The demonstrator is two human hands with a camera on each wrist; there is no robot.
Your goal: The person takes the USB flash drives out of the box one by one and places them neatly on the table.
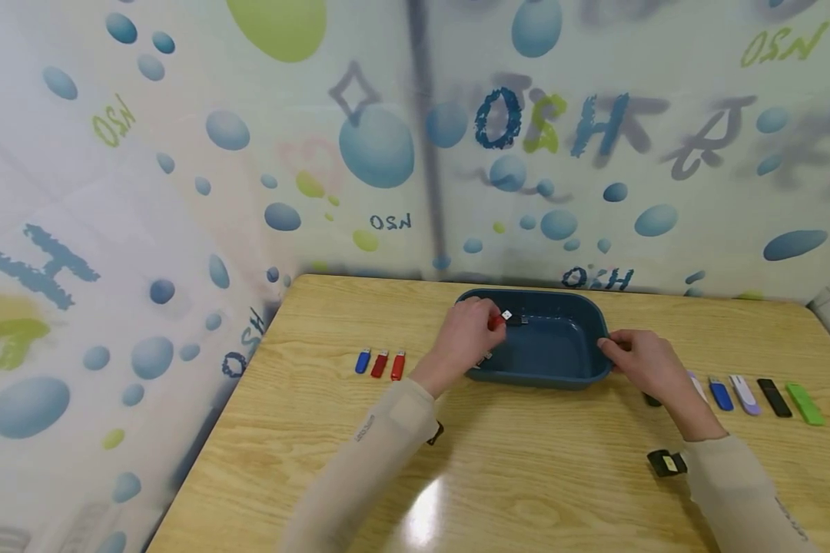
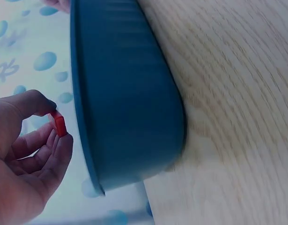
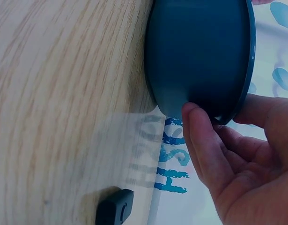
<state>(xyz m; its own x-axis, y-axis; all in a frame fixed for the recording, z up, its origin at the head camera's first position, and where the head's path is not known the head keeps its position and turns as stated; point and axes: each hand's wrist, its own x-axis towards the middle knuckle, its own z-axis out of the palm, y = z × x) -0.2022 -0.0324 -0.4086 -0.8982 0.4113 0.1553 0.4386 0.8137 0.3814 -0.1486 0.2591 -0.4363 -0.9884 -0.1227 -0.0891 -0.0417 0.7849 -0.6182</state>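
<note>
My left hand [image 1: 465, 332] pinches a red USB flash drive [image 2: 60, 125] between thumb and fingertips, over the left part of a dark blue plastic bin [image 1: 546, 378]. The drive's metal plug points to the right in the head view. On the bin's right end, my right hand [image 1: 646, 359] grips the rim, thumb on one side and fingers against the outer wall. Inside the bin lies a black USB flash drive [image 1: 517, 321]; a metal plug [image 1: 485, 357] shows by the left wrist, its body mostly hidden by the hand.
Left of the bin lie a blue drive [image 1: 363, 361], a dark red drive [image 1: 380, 364] and a red drive [image 1: 397, 365]. To its right, several more form a row, including a blue drive [image 1: 721, 393], a black drive [image 1: 775, 397] and a green drive [image 1: 805, 403]. A patterned wall [image 1: 387, 253] stands behind the table.
</note>
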